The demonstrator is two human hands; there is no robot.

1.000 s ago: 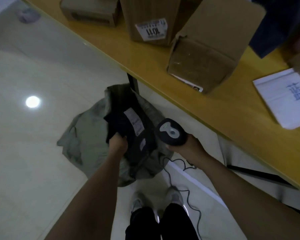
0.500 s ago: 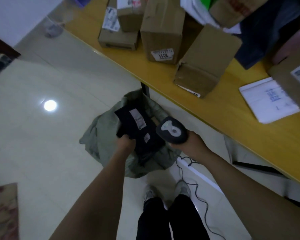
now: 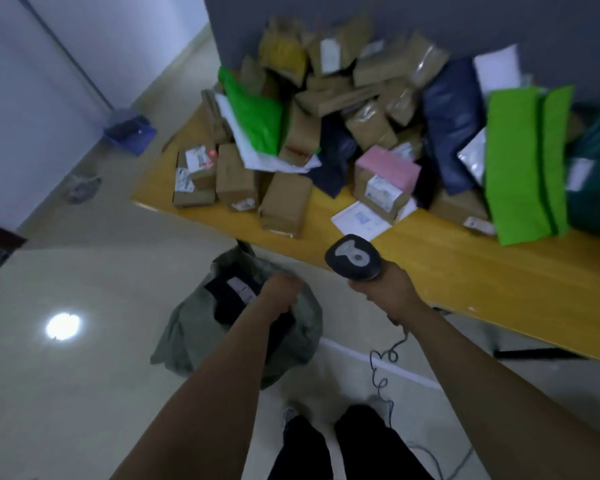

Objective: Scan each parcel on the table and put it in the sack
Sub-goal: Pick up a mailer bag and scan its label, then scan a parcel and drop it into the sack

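A grey-green sack (image 3: 184, 336) stands open on the floor below the table's near edge. Inside it lies a dark parcel (image 3: 227, 299) with a white label. My left hand (image 3: 278, 292) is over the sack mouth, right at the parcel, with its fingers curled down. Motion blur hides whether it still holds the parcel. To the right of the sack and above the table's near edge, my right hand (image 3: 386, 289) grips a black handheld scanner (image 3: 354, 258). The yellow table (image 3: 465, 271) carries a heap of parcels: brown boxes (image 3: 284, 206), green bags (image 3: 515, 164), a pink-topped box (image 3: 387, 176).
The scanner's coiled cable (image 3: 381, 368) hangs to the floor by my feet (image 3: 291, 414). A white envelope (image 3: 359, 218) lies near the table edge. A blue bin (image 3: 130, 133) and a clear container (image 3: 82, 187) stand on the tiled floor at the left. A grey wall backs the table.
My view has lifted, so the whole parcel heap shows. The dark parcel has sunk deeper into the sack, my left hand has shifted across it, and the scanner has risen toward the table.
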